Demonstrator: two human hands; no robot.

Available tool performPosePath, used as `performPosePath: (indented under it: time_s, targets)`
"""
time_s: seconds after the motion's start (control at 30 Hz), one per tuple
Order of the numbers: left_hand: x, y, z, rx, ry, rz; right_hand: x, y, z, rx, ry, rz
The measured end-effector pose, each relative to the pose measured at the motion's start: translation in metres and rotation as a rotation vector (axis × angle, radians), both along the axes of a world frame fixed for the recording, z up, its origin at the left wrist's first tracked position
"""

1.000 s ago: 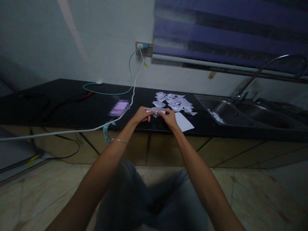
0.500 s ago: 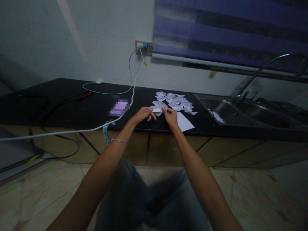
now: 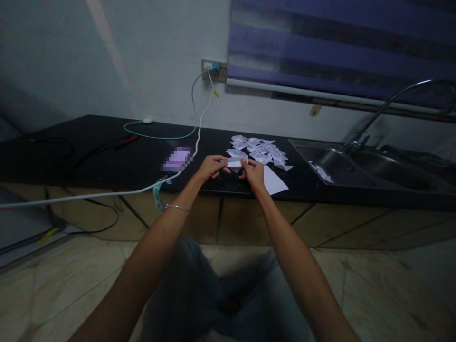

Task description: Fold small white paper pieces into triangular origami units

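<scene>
A small folded piece of white paper (image 3: 235, 162) is stretched level between both hands, just above the front part of the dark counter. My left hand (image 3: 213, 167) pinches its left end with thumb and fingers. At its right end, my right hand (image 3: 253, 173) grips it with the thumb on top. Behind the hands lies a spread pile of folded white paper pieces (image 3: 261, 151). A flat white sheet (image 3: 274, 181) rests on the counter beside my right hand, partly covered by it.
The black counter (image 3: 107, 142) runs along the wall. A blurred-out pinkish item (image 3: 177, 158) lies to the left, with a white cable (image 3: 124, 194) crossing near it. To the right are a metal sink (image 3: 331, 166) and a curved faucet (image 3: 377, 109). An outlet (image 3: 215, 70) holds plugs.
Both hands keep hold of the paper, with the fingers slightly shifted. More of the paper's face shows between them. The pile and the sheet stay where they were.
</scene>
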State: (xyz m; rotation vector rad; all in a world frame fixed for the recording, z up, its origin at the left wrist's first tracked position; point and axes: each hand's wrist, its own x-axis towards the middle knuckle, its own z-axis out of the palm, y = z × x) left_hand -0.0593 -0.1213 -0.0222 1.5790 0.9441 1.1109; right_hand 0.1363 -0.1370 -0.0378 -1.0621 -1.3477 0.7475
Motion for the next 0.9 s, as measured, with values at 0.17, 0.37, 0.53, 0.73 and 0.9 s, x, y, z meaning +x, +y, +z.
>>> performPosePath:
  time_s: [0.17,0.37,0.53,0.73,0.9]
  targets:
    - [0.0022,-0.0011,0.0002,0.050,-0.019,0.091,0.0003,-0.0011,-0.0005,-0.002,0.027,0.079]
    - [-0.0005,0.0009,-0.0023,0.064,-0.047,0.079,0.0000,-0.0024,0.0009,-0.068,0.117,0.133]
    - [0.0003,0.0036,-0.0028,0.076,-0.085,0.007,-0.0023,-0.0067,0.0068,-0.112,0.268,0.211]
    - [0.0022,0.0000,0.0013,0.033,-0.108,0.002,-0.0047,-0.0055,0.0083,-0.078,0.283,0.227]
    - [0.0019,-0.0006,0.0007,0.033,-0.066,-0.004,-0.0046,-0.0041,0.0085,-0.092,0.287,0.216]
